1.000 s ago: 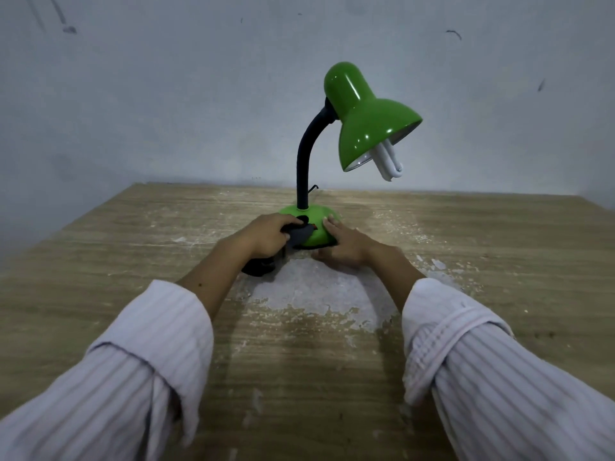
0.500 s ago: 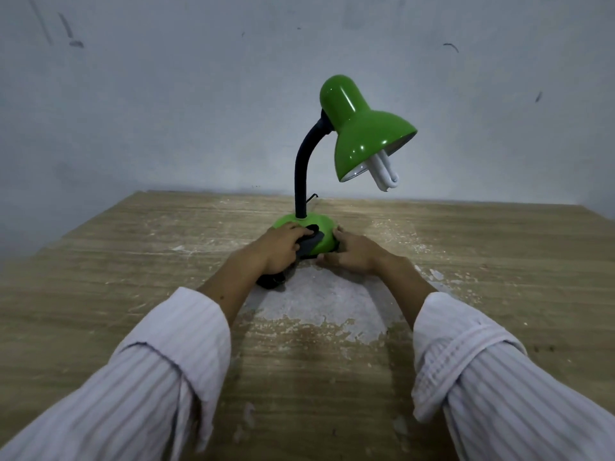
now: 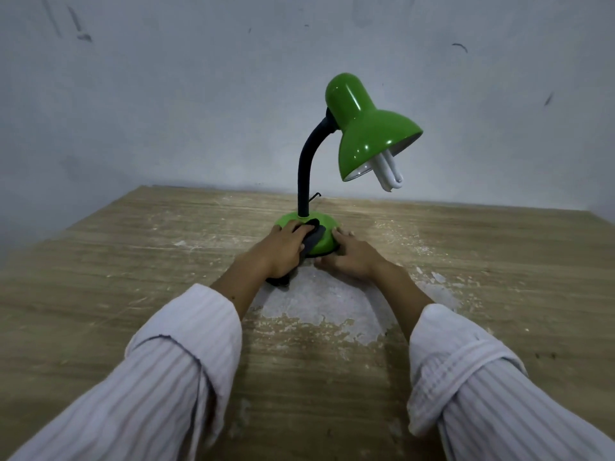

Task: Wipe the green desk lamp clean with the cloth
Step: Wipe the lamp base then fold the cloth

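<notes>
Upright green lamp (image 3: 366,134), dark cloth (image 3: 312,239) against base

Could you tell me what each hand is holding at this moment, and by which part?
The left hand grips the dark cloth bunched in its fingers, pressed on the lamp base. The right hand rests against the base's right side, steadying it.

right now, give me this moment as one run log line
left hand: cloth on lamp base | right hand: bracing base | shade: untouched

We see bare table (image 3: 133,261) left & right of the lamp base (image 3: 327,229). Both hands crowd its front; shade (image 3: 372,141) overhangs its right.
</notes>
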